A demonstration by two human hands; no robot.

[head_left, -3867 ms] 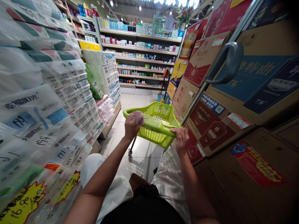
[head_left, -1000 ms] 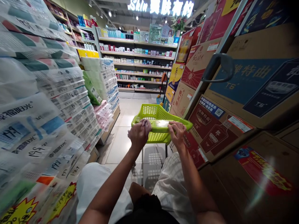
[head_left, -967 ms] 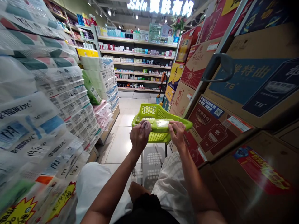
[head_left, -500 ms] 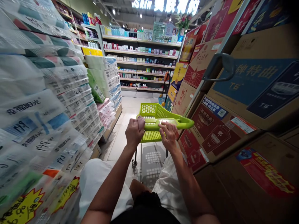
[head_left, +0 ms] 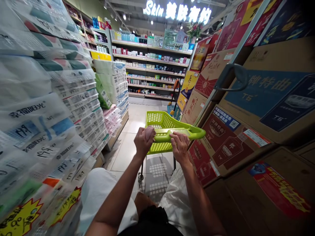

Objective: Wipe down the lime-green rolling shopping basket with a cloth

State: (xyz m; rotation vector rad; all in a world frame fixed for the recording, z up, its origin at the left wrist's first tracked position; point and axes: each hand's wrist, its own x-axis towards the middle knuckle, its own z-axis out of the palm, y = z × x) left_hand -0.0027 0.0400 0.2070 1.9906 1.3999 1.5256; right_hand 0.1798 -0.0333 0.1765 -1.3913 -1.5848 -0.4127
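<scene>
A lime-green shopping cart (head_left: 157, 150) with a perforated plastic basket stands directly in front of me. Its thick handle (head_left: 162, 134) runs across at waist height. At the handle's left end, my left hand (head_left: 144, 142) is closed around it in a fist; a pale pinkish patch shows at the top of the fist, and I cannot tell what it is. My right hand (head_left: 180, 146) lies over the handle's right half, its fingers bent across the top beside a pale label panel (head_left: 180, 131). The part of the basket that shows holds no goods.
Packs of paper tissue (head_left: 81, 108) rise in tall stacks close on the left. Liquor cartons (head_left: 228, 134) line the right, with a grey metal handle (head_left: 232, 77) jutting out. Tiled floor (head_left: 135, 113) leads to cosmetics shelves (head_left: 152, 60). A dark cart-like frame (head_left: 175, 95) stands ahead by the cartons.
The view has tilted up slightly, so more of the lit sign shows. Cart and hands now sit a little lower and further right in the picture, with the same hold.
</scene>
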